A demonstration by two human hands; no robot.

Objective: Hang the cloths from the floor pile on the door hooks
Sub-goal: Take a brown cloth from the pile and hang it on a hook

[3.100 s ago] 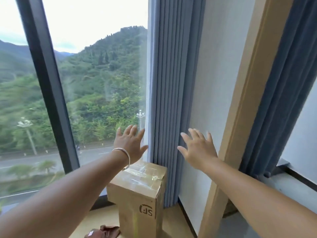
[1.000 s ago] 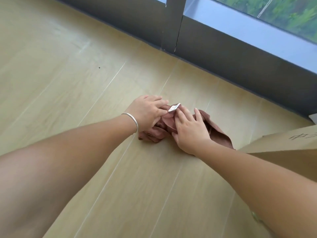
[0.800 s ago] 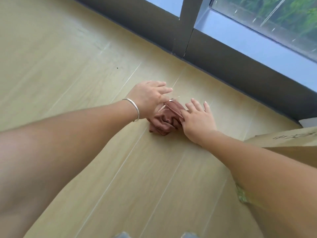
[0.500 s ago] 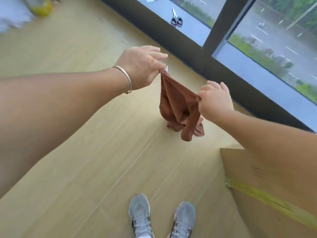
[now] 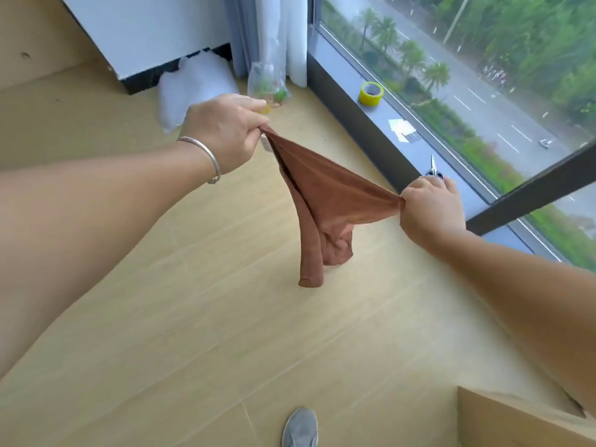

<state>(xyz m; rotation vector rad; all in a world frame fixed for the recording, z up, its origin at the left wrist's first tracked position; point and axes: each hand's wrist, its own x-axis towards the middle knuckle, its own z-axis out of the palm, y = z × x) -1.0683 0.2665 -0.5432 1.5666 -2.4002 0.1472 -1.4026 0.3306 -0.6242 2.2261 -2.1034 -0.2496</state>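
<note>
I have the brown cloth stretched in the air above the floor, left hand and right hand each pinching a corner. Only small bunches are gripped, so I judge one could slip free on the way to the hooks.

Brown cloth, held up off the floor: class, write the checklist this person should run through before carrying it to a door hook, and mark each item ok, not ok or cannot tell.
1. Left hand pinches one corner of the cloth: ok.
2. Right hand grips the opposite corner: ok.
3. Cloth clear of the floor: ok, its lowest fold hangs above the boards.
4. Cloth spread flat for hanging: not ok, the middle sags in bunched folds.
5. Door hook in sight: cannot tell, none shows in this view.
6. Path underfoot: cannot tell; a box stands at the lower right, near the shoe.
</note>
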